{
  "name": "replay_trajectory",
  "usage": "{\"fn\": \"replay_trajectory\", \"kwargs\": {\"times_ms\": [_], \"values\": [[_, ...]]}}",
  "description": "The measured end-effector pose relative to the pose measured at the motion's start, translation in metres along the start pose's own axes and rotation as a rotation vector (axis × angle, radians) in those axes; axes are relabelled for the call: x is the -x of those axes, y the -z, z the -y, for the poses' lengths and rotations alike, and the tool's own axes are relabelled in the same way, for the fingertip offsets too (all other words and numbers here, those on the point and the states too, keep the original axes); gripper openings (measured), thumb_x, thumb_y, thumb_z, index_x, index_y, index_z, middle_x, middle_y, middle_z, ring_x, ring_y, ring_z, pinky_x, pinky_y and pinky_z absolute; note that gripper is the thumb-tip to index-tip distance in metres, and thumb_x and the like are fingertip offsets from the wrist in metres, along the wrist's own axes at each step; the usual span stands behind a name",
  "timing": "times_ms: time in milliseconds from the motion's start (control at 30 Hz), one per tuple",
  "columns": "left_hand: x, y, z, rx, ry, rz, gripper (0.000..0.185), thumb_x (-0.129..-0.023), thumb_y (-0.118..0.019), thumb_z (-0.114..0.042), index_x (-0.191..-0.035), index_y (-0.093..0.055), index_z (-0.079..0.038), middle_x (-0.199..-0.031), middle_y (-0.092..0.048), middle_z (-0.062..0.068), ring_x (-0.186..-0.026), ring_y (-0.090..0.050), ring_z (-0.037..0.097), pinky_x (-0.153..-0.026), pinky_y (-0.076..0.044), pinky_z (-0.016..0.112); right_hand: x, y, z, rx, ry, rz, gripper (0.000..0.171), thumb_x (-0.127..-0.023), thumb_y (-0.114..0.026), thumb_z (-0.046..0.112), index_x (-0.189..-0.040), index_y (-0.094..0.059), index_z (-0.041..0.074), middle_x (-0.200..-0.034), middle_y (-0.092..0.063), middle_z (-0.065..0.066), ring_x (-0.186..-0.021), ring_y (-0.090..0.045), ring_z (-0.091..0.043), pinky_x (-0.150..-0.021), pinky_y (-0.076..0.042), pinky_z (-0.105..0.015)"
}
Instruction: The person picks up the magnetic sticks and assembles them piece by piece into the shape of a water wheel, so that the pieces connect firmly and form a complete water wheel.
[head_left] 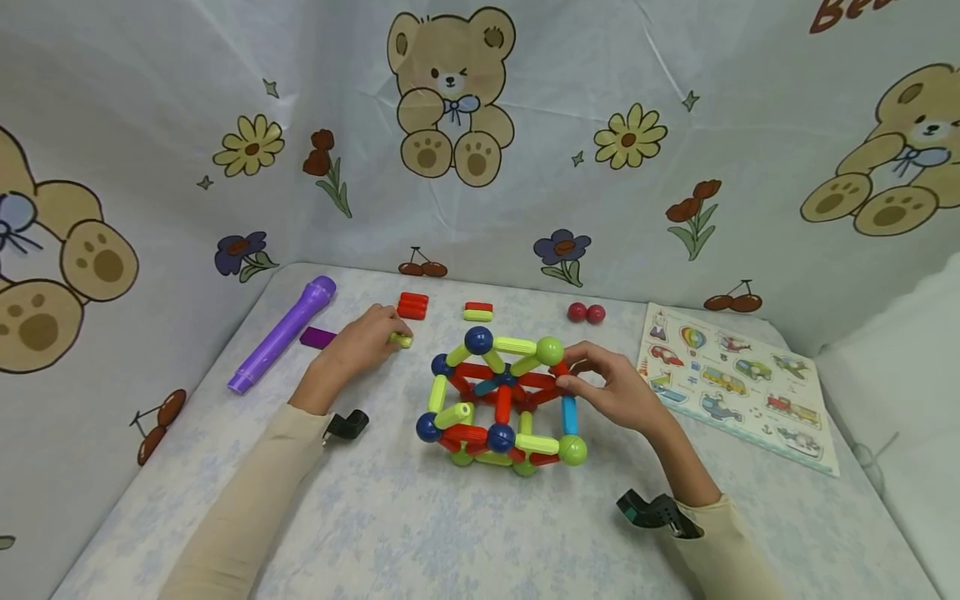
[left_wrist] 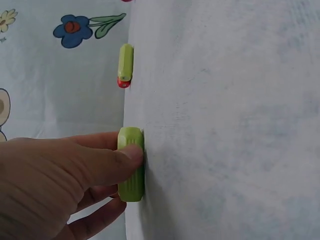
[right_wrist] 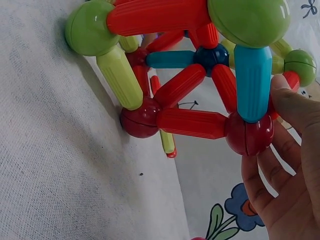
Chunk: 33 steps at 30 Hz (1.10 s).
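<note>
My left hand [head_left: 363,343] pinches a yellow-green magnetic stick [left_wrist: 131,172] between thumb and fingers, at the table surface in the left wrist view. In the middle of the table stands a magnetic stick-and-ball structure [head_left: 504,403] of red, yellow-green and blue sticks with dark blue, green and dark red balls. At its right side my right hand [head_left: 618,390] grips it, thumb by a red stick. The right wrist view shows the fingers behind a dark red ball [right_wrist: 250,134] under a blue stick [right_wrist: 253,82]. The fingertips there are partly hidden.
Red sticks [head_left: 412,306] lie just beyond the left hand, with a red and yellow-green pair [head_left: 478,315] to their right. Two dark red balls [head_left: 587,313] sit farther back. A purple microphone-like tube [head_left: 281,337] and purple block [head_left: 318,337] lie left; a picture board [head_left: 738,387] lies right.
</note>
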<state>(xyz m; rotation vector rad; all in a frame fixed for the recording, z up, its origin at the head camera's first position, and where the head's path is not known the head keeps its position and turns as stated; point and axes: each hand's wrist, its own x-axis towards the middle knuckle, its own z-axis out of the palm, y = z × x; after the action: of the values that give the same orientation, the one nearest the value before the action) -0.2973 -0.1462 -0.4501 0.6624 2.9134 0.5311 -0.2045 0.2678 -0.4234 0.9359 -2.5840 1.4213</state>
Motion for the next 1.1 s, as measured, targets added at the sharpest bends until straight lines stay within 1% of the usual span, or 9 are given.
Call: {"fn": "replay_trajectory", "kwargs": {"times_ms": [100, 233, 367, 500, 567, 700, 833, 967, 1100], "values": [[0.001, 0.002, 0.001, 0.024, -0.01, 0.031, 0.022, -0.1, -0.077, -0.006, -0.121, -0.08, -0.007, -0.124, -0.071, 0.01, -0.121, -0.058, 0.031, -0.11, -0.051, 0.05, 0.0, 0.001, 0.0, -0.002, 0.004, 0.002, 0.029, -0.1, -0.073, -0.002, -0.127, -0.07, 0.007, -0.116, -0.076, -0.006, -0.107, -0.069, -0.011, -0.096, -0.057, -0.022], [0.007, 0.015, 0.0, 0.141, -0.042, 0.055, 0.02, -0.101, -0.076, -0.01, -0.121, -0.077, -0.006, -0.12, -0.074, 0.008, -0.115, -0.064, 0.03, -0.105, -0.054, 0.051, 0.001, 0.0, -0.001, -0.011, -0.005, 0.003, 0.029, -0.1, -0.074, -0.002, -0.127, -0.07, 0.006, -0.117, -0.076, -0.006, -0.107, -0.069, -0.011, -0.096, -0.057, -0.022], [0.019, 0.04, -0.014, 0.27, -0.096, -0.014, 0.025, -0.099, -0.079, -0.014, -0.123, -0.074, -0.008, -0.114, -0.075, 0.006, -0.107, -0.069, 0.027, -0.097, -0.059, 0.05, 0.001, 0.0, -0.001, -0.018, -0.005, 0.002, 0.029, -0.099, -0.074, -0.002, -0.126, -0.07, 0.006, -0.117, -0.076, -0.006, -0.108, -0.069, -0.012, -0.096, -0.057, -0.022], [0.036, 0.064, -0.042, 0.371, -0.224, -0.162, 0.029, -0.098, -0.081, -0.015, -0.126, -0.073, -0.01, -0.115, -0.076, 0.003, -0.103, -0.072, 0.021, -0.096, -0.062, 0.046, 0.0, 0.0, -0.002, -0.025, -0.005, 0.003, 0.029, -0.099, -0.073, -0.003, -0.126, -0.07, 0.006, -0.117, -0.076, -0.006, -0.108, -0.069, -0.011, -0.096, -0.057, -0.022], [0.046, 0.073, -0.059, 0.434, -0.315, -0.227, 0.03, -0.097, -0.081, -0.013, -0.126, -0.073, -0.011, -0.115, -0.076, 0.001, -0.102, -0.074, 0.017, -0.096, -0.062, 0.042, 0.0, 0.0, -0.002, -0.026, -0.005, 0.003, 0.029, -0.099, -0.073, -0.004, -0.126, -0.07, 0.006, -0.117, -0.076, -0.008, -0.108, -0.069, -0.011, -0.096, -0.057, -0.022], [0.066, 0.085, -0.094, 0.562, -0.501, -0.277, 0.029, -0.094, -0.084, -0.006, -0.121, -0.075, -0.011, -0.114, -0.075, -0.001, -0.103, -0.075, 0.013, -0.093, -0.063, 0.035, 0.0, 0.0, -0.001, -0.025, -0.009, -0.001, 0.028, -0.1, -0.073, -0.003, -0.126, -0.07, 0.005, -0.117, -0.075, -0.009, -0.108, -0.069, -0.011, -0.097, -0.057, -0.022], [0.079, 0.084, -0.12, 0.617, -0.621, -0.23, 0.03, -0.092, -0.086, -0.003, -0.119, -0.075, -0.009, -0.115, -0.074, -0.001, -0.103, -0.075, 0.01, -0.091, -0.063, 0.032, 0.0, 0.0, -0.001, -0.021, -0.017, -0.001, 0.028, -0.1, -0.074, -0.003, -0.126, -0.07, 0.006, -0.116, -0.075, -0.007, -0.107, -0.069, -0.011, -0.097, -0.057, -0.023], [0.08, 0.073, -0.136, 0.61, -0.654, -0.143, 0.027, -0.092, -0.085, -0.006, -0.117, -0.075, -0.011, -0.114, -0.075, -0.003, -0.1, -0.074, 0.007, -0.085, -0.064, 0.031, 0.001, 0.001, -0.002, -0.02, -0.016, 0.0, 0.028, -0.1, -0.073, -0.002, -0.127, -0.07, 0.006, -0.117, -0.076, -0.006, -0.108, -0.069, -0.012, -0.097, -0.057, -0.023], [0.076, 0.063, -0.142, 0.581, -0.65, -0.04, 0.025, -0.093, -0.084, -0.005, -0.114, -0.073, -0.009, -0.111, -0.075, -0.002, -0.097, -0.073, 0.005, -0.085, -0.064, 0.031, 0.001, 0.0, -0.003, -0.027, -0.019, -0.001, 0.027, -0.101, -0.072, -0.002, -0.127, -0.07, 0.005, -0.117, -0.075, -0.008, -0.108, -0.069, -0.011, -0.098, -0.056, -0.021]]}}
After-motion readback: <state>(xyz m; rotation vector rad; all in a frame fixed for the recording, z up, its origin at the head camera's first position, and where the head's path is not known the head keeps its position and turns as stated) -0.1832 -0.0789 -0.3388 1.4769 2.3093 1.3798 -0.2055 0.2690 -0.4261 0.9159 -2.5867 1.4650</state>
